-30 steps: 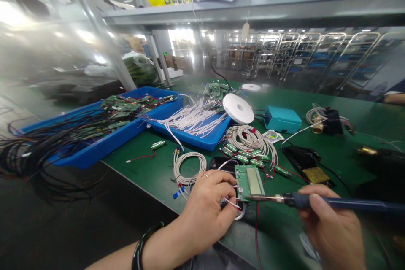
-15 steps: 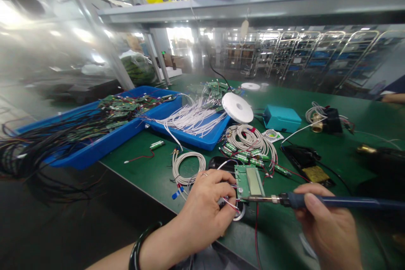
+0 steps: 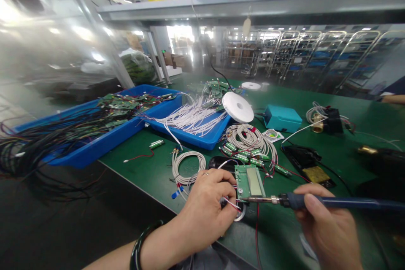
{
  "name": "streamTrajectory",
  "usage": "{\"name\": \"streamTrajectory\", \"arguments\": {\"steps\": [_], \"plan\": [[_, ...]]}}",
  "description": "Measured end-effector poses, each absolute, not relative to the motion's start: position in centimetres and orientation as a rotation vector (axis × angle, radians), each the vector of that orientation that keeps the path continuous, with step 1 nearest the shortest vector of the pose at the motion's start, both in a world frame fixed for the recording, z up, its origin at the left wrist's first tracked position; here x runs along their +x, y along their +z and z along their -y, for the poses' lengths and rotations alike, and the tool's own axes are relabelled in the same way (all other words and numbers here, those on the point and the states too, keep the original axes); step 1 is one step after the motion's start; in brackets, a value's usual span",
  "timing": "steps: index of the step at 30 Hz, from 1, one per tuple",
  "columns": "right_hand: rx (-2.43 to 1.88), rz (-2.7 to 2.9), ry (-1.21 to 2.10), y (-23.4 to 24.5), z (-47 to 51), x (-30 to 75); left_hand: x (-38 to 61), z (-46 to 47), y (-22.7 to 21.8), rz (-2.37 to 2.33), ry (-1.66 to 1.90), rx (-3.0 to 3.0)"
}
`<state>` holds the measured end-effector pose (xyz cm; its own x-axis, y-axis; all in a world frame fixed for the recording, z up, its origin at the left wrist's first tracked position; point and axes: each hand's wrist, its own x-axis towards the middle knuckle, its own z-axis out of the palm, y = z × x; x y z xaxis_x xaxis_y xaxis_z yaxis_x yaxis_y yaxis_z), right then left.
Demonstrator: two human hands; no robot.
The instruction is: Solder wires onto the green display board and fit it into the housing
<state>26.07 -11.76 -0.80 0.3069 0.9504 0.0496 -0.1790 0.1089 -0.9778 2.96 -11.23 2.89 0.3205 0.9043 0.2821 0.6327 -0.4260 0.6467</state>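
My left hand [image 3: 209,204] hides part of the thin wires [image 3: 232,204]. My right hand [image 3: 330,225] is cut off below, my soldering iron [image 3: 322,201] runs past the right edge, and whether its tip touches the circuit board [image 3: 242,183] is too small to tell.

The left hand [image 3: 210,202] lies back upward just left of the LCD circuit board [image 3: 243,183], fingers [image 3: 227,176] bent toward its edge, the left forearm [image 3: 167,238] slanting down and away from it. Right of the board, the right hand [image 3: 330,223] is curled in a pen-like grip, thumb [image 3: 313,204] extended.
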Motion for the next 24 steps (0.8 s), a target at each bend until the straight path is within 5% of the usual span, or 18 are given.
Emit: {"name": "streamTrajectory", "arguments": {"steps": [24], "plan": [[-1.209, 0.816, 0.915, -0.8, 11.9, 27.6, 3.0, 11.3, 3.0, -1.352, 0.874, 2.167]]}}
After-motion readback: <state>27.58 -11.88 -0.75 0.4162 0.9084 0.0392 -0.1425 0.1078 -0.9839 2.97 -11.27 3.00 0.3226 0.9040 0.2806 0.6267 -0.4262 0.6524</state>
